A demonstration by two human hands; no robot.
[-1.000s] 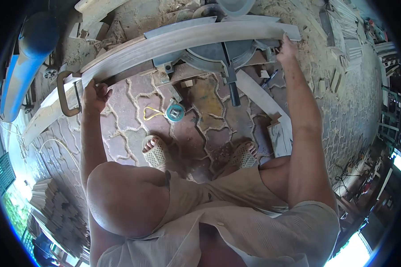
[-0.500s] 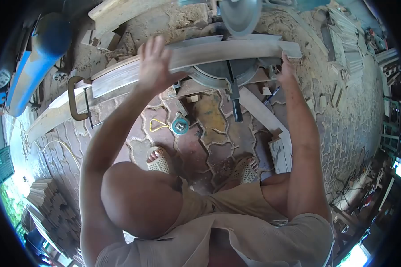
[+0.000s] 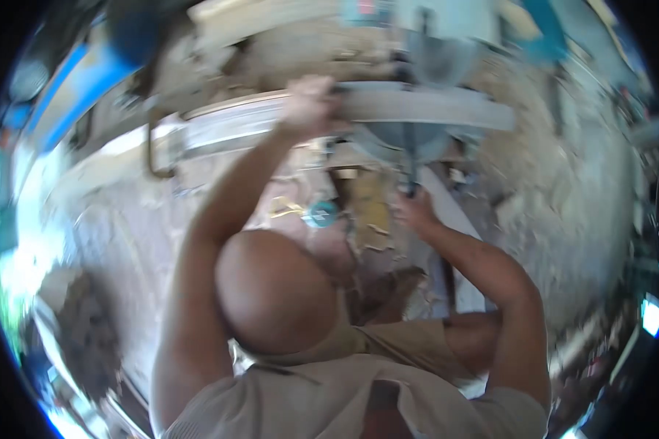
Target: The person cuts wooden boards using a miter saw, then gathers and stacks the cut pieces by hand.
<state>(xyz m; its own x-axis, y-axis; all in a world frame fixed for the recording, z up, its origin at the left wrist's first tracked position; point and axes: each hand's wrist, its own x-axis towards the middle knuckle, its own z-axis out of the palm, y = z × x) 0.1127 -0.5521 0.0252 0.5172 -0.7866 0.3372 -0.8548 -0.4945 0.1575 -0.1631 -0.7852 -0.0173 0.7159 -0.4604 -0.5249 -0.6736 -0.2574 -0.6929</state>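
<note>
Motion blurs the whole view. A curved pale wooden board (image 3: 439, 108) lies across the round base of a miter saw (image 3: 401, 140). My left hand (image 3: 312, 108) is wrapped over the board, left of the saw base. Below the base, my right hand (image 3: 417, 210) is at the dark saw table handle (image 3: 409, 175), its fingers closed around the handle's lower end. The grey saw blade (image 3: 443, 62) hangs above and behind the board.
A C-clamp (image 3: 152, 146) stands at the left end of the work. On the paving below lie a teal tape measure (image 3: 321, 214) and a pale board (image 3: 454, 212). A blue cylinder (image 3: 88, 88) is at the upper left.
My left hand has come from the left end onto the board near the saw. My right hand has left the board's right end and moved down to the handle. The view has shifted.
</note>
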